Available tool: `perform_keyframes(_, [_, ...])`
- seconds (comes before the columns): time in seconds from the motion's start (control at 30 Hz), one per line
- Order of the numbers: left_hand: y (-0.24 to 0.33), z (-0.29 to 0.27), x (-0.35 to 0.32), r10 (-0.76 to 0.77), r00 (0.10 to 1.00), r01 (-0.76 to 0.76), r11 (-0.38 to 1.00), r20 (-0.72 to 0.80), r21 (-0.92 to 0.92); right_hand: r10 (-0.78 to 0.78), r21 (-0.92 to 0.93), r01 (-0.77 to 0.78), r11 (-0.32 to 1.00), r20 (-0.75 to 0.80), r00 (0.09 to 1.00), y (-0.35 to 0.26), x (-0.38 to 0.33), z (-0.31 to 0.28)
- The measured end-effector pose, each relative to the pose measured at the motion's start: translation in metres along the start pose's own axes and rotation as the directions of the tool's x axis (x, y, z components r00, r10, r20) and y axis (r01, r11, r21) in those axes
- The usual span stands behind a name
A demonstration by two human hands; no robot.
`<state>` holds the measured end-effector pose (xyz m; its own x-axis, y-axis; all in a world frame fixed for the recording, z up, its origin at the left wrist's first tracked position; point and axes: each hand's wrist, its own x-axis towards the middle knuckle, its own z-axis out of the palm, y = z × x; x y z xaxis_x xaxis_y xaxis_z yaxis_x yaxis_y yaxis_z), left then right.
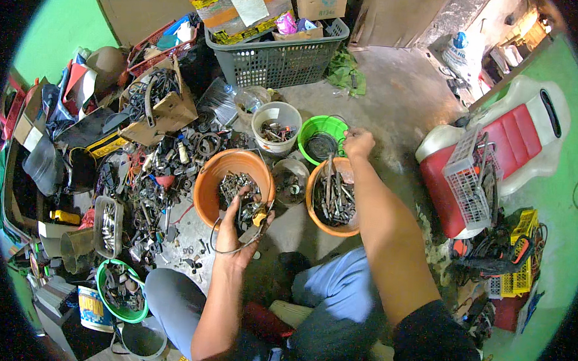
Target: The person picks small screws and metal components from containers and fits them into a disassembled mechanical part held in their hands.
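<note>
My left hand [238, 239] is palm up over the near edge of an orange bucket [204, 206] of small metal parts. Cupped in it are several dark small metal parts and a yellow piece [259, 218]. Reaching far forward, my right hand [358, 143] is at the right rim of a bright green bucket [304, 137], its fingers pinched together; whatever they hold is hidden. Dark material lies in that green bucket. Just below my right hand stands a second orange bucket [311, 207], filled with longer metal rods and bolts [333, 198].
A white bucket [276, 109] and a clear tub [290, 180] stand among the buckets. Heaped loose parts [174, 153] cover the floor at left. Behind is a grey basket [268, 63]; at right, a red and white seat [441, 162] bears a white crate [466, 182].
</note>
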<state>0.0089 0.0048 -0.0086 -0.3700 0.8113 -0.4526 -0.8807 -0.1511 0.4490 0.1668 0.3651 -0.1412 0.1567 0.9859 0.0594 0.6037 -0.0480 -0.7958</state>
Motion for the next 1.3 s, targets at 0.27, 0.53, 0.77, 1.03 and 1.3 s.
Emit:
perform_keyframes(0.27, [0.0,-0.016,0.017,-0.005,0.997,0.006,1.0,-0.077,0.02,0.273,-0.228,-0.278,0.933,-0.051,0.961,0.0,0.005,0.006])
perform_keyframes(0.53, [0.019,-0.026,0.006,0.022,0.999,-0.022,1.0,-0.044,0.0,0.171,-0.21,-0.16,0.965,0.036,0.985,-0.03,-0.009,-0.006])
perform_keyframes(0.77, [0.033,-0.016,-0.011,0.009,1.0,-0.007,0.997,0.028,-0.074,-0.394,0.147,0.367,0.918,0.273,0.878,-0.084,0.016,0.0])
perform_keyframes(1.03, [0.054,-0.006,-0.064,0.107,0.994,-0.1,0.985,0.037,-0.143,-0.79,0.474,0.675,0.566,0.545,0.279,-0.259,-0.175,-0.116])
perform_keyframes(1.3, [0.067,-0.026,-0.108,0.165,0.986,-0.159,0.98,0.033,-0.12,-0.784,0.719,0.656,0.23,0.536,-0.313,-0.257,-0.338,-0.157])
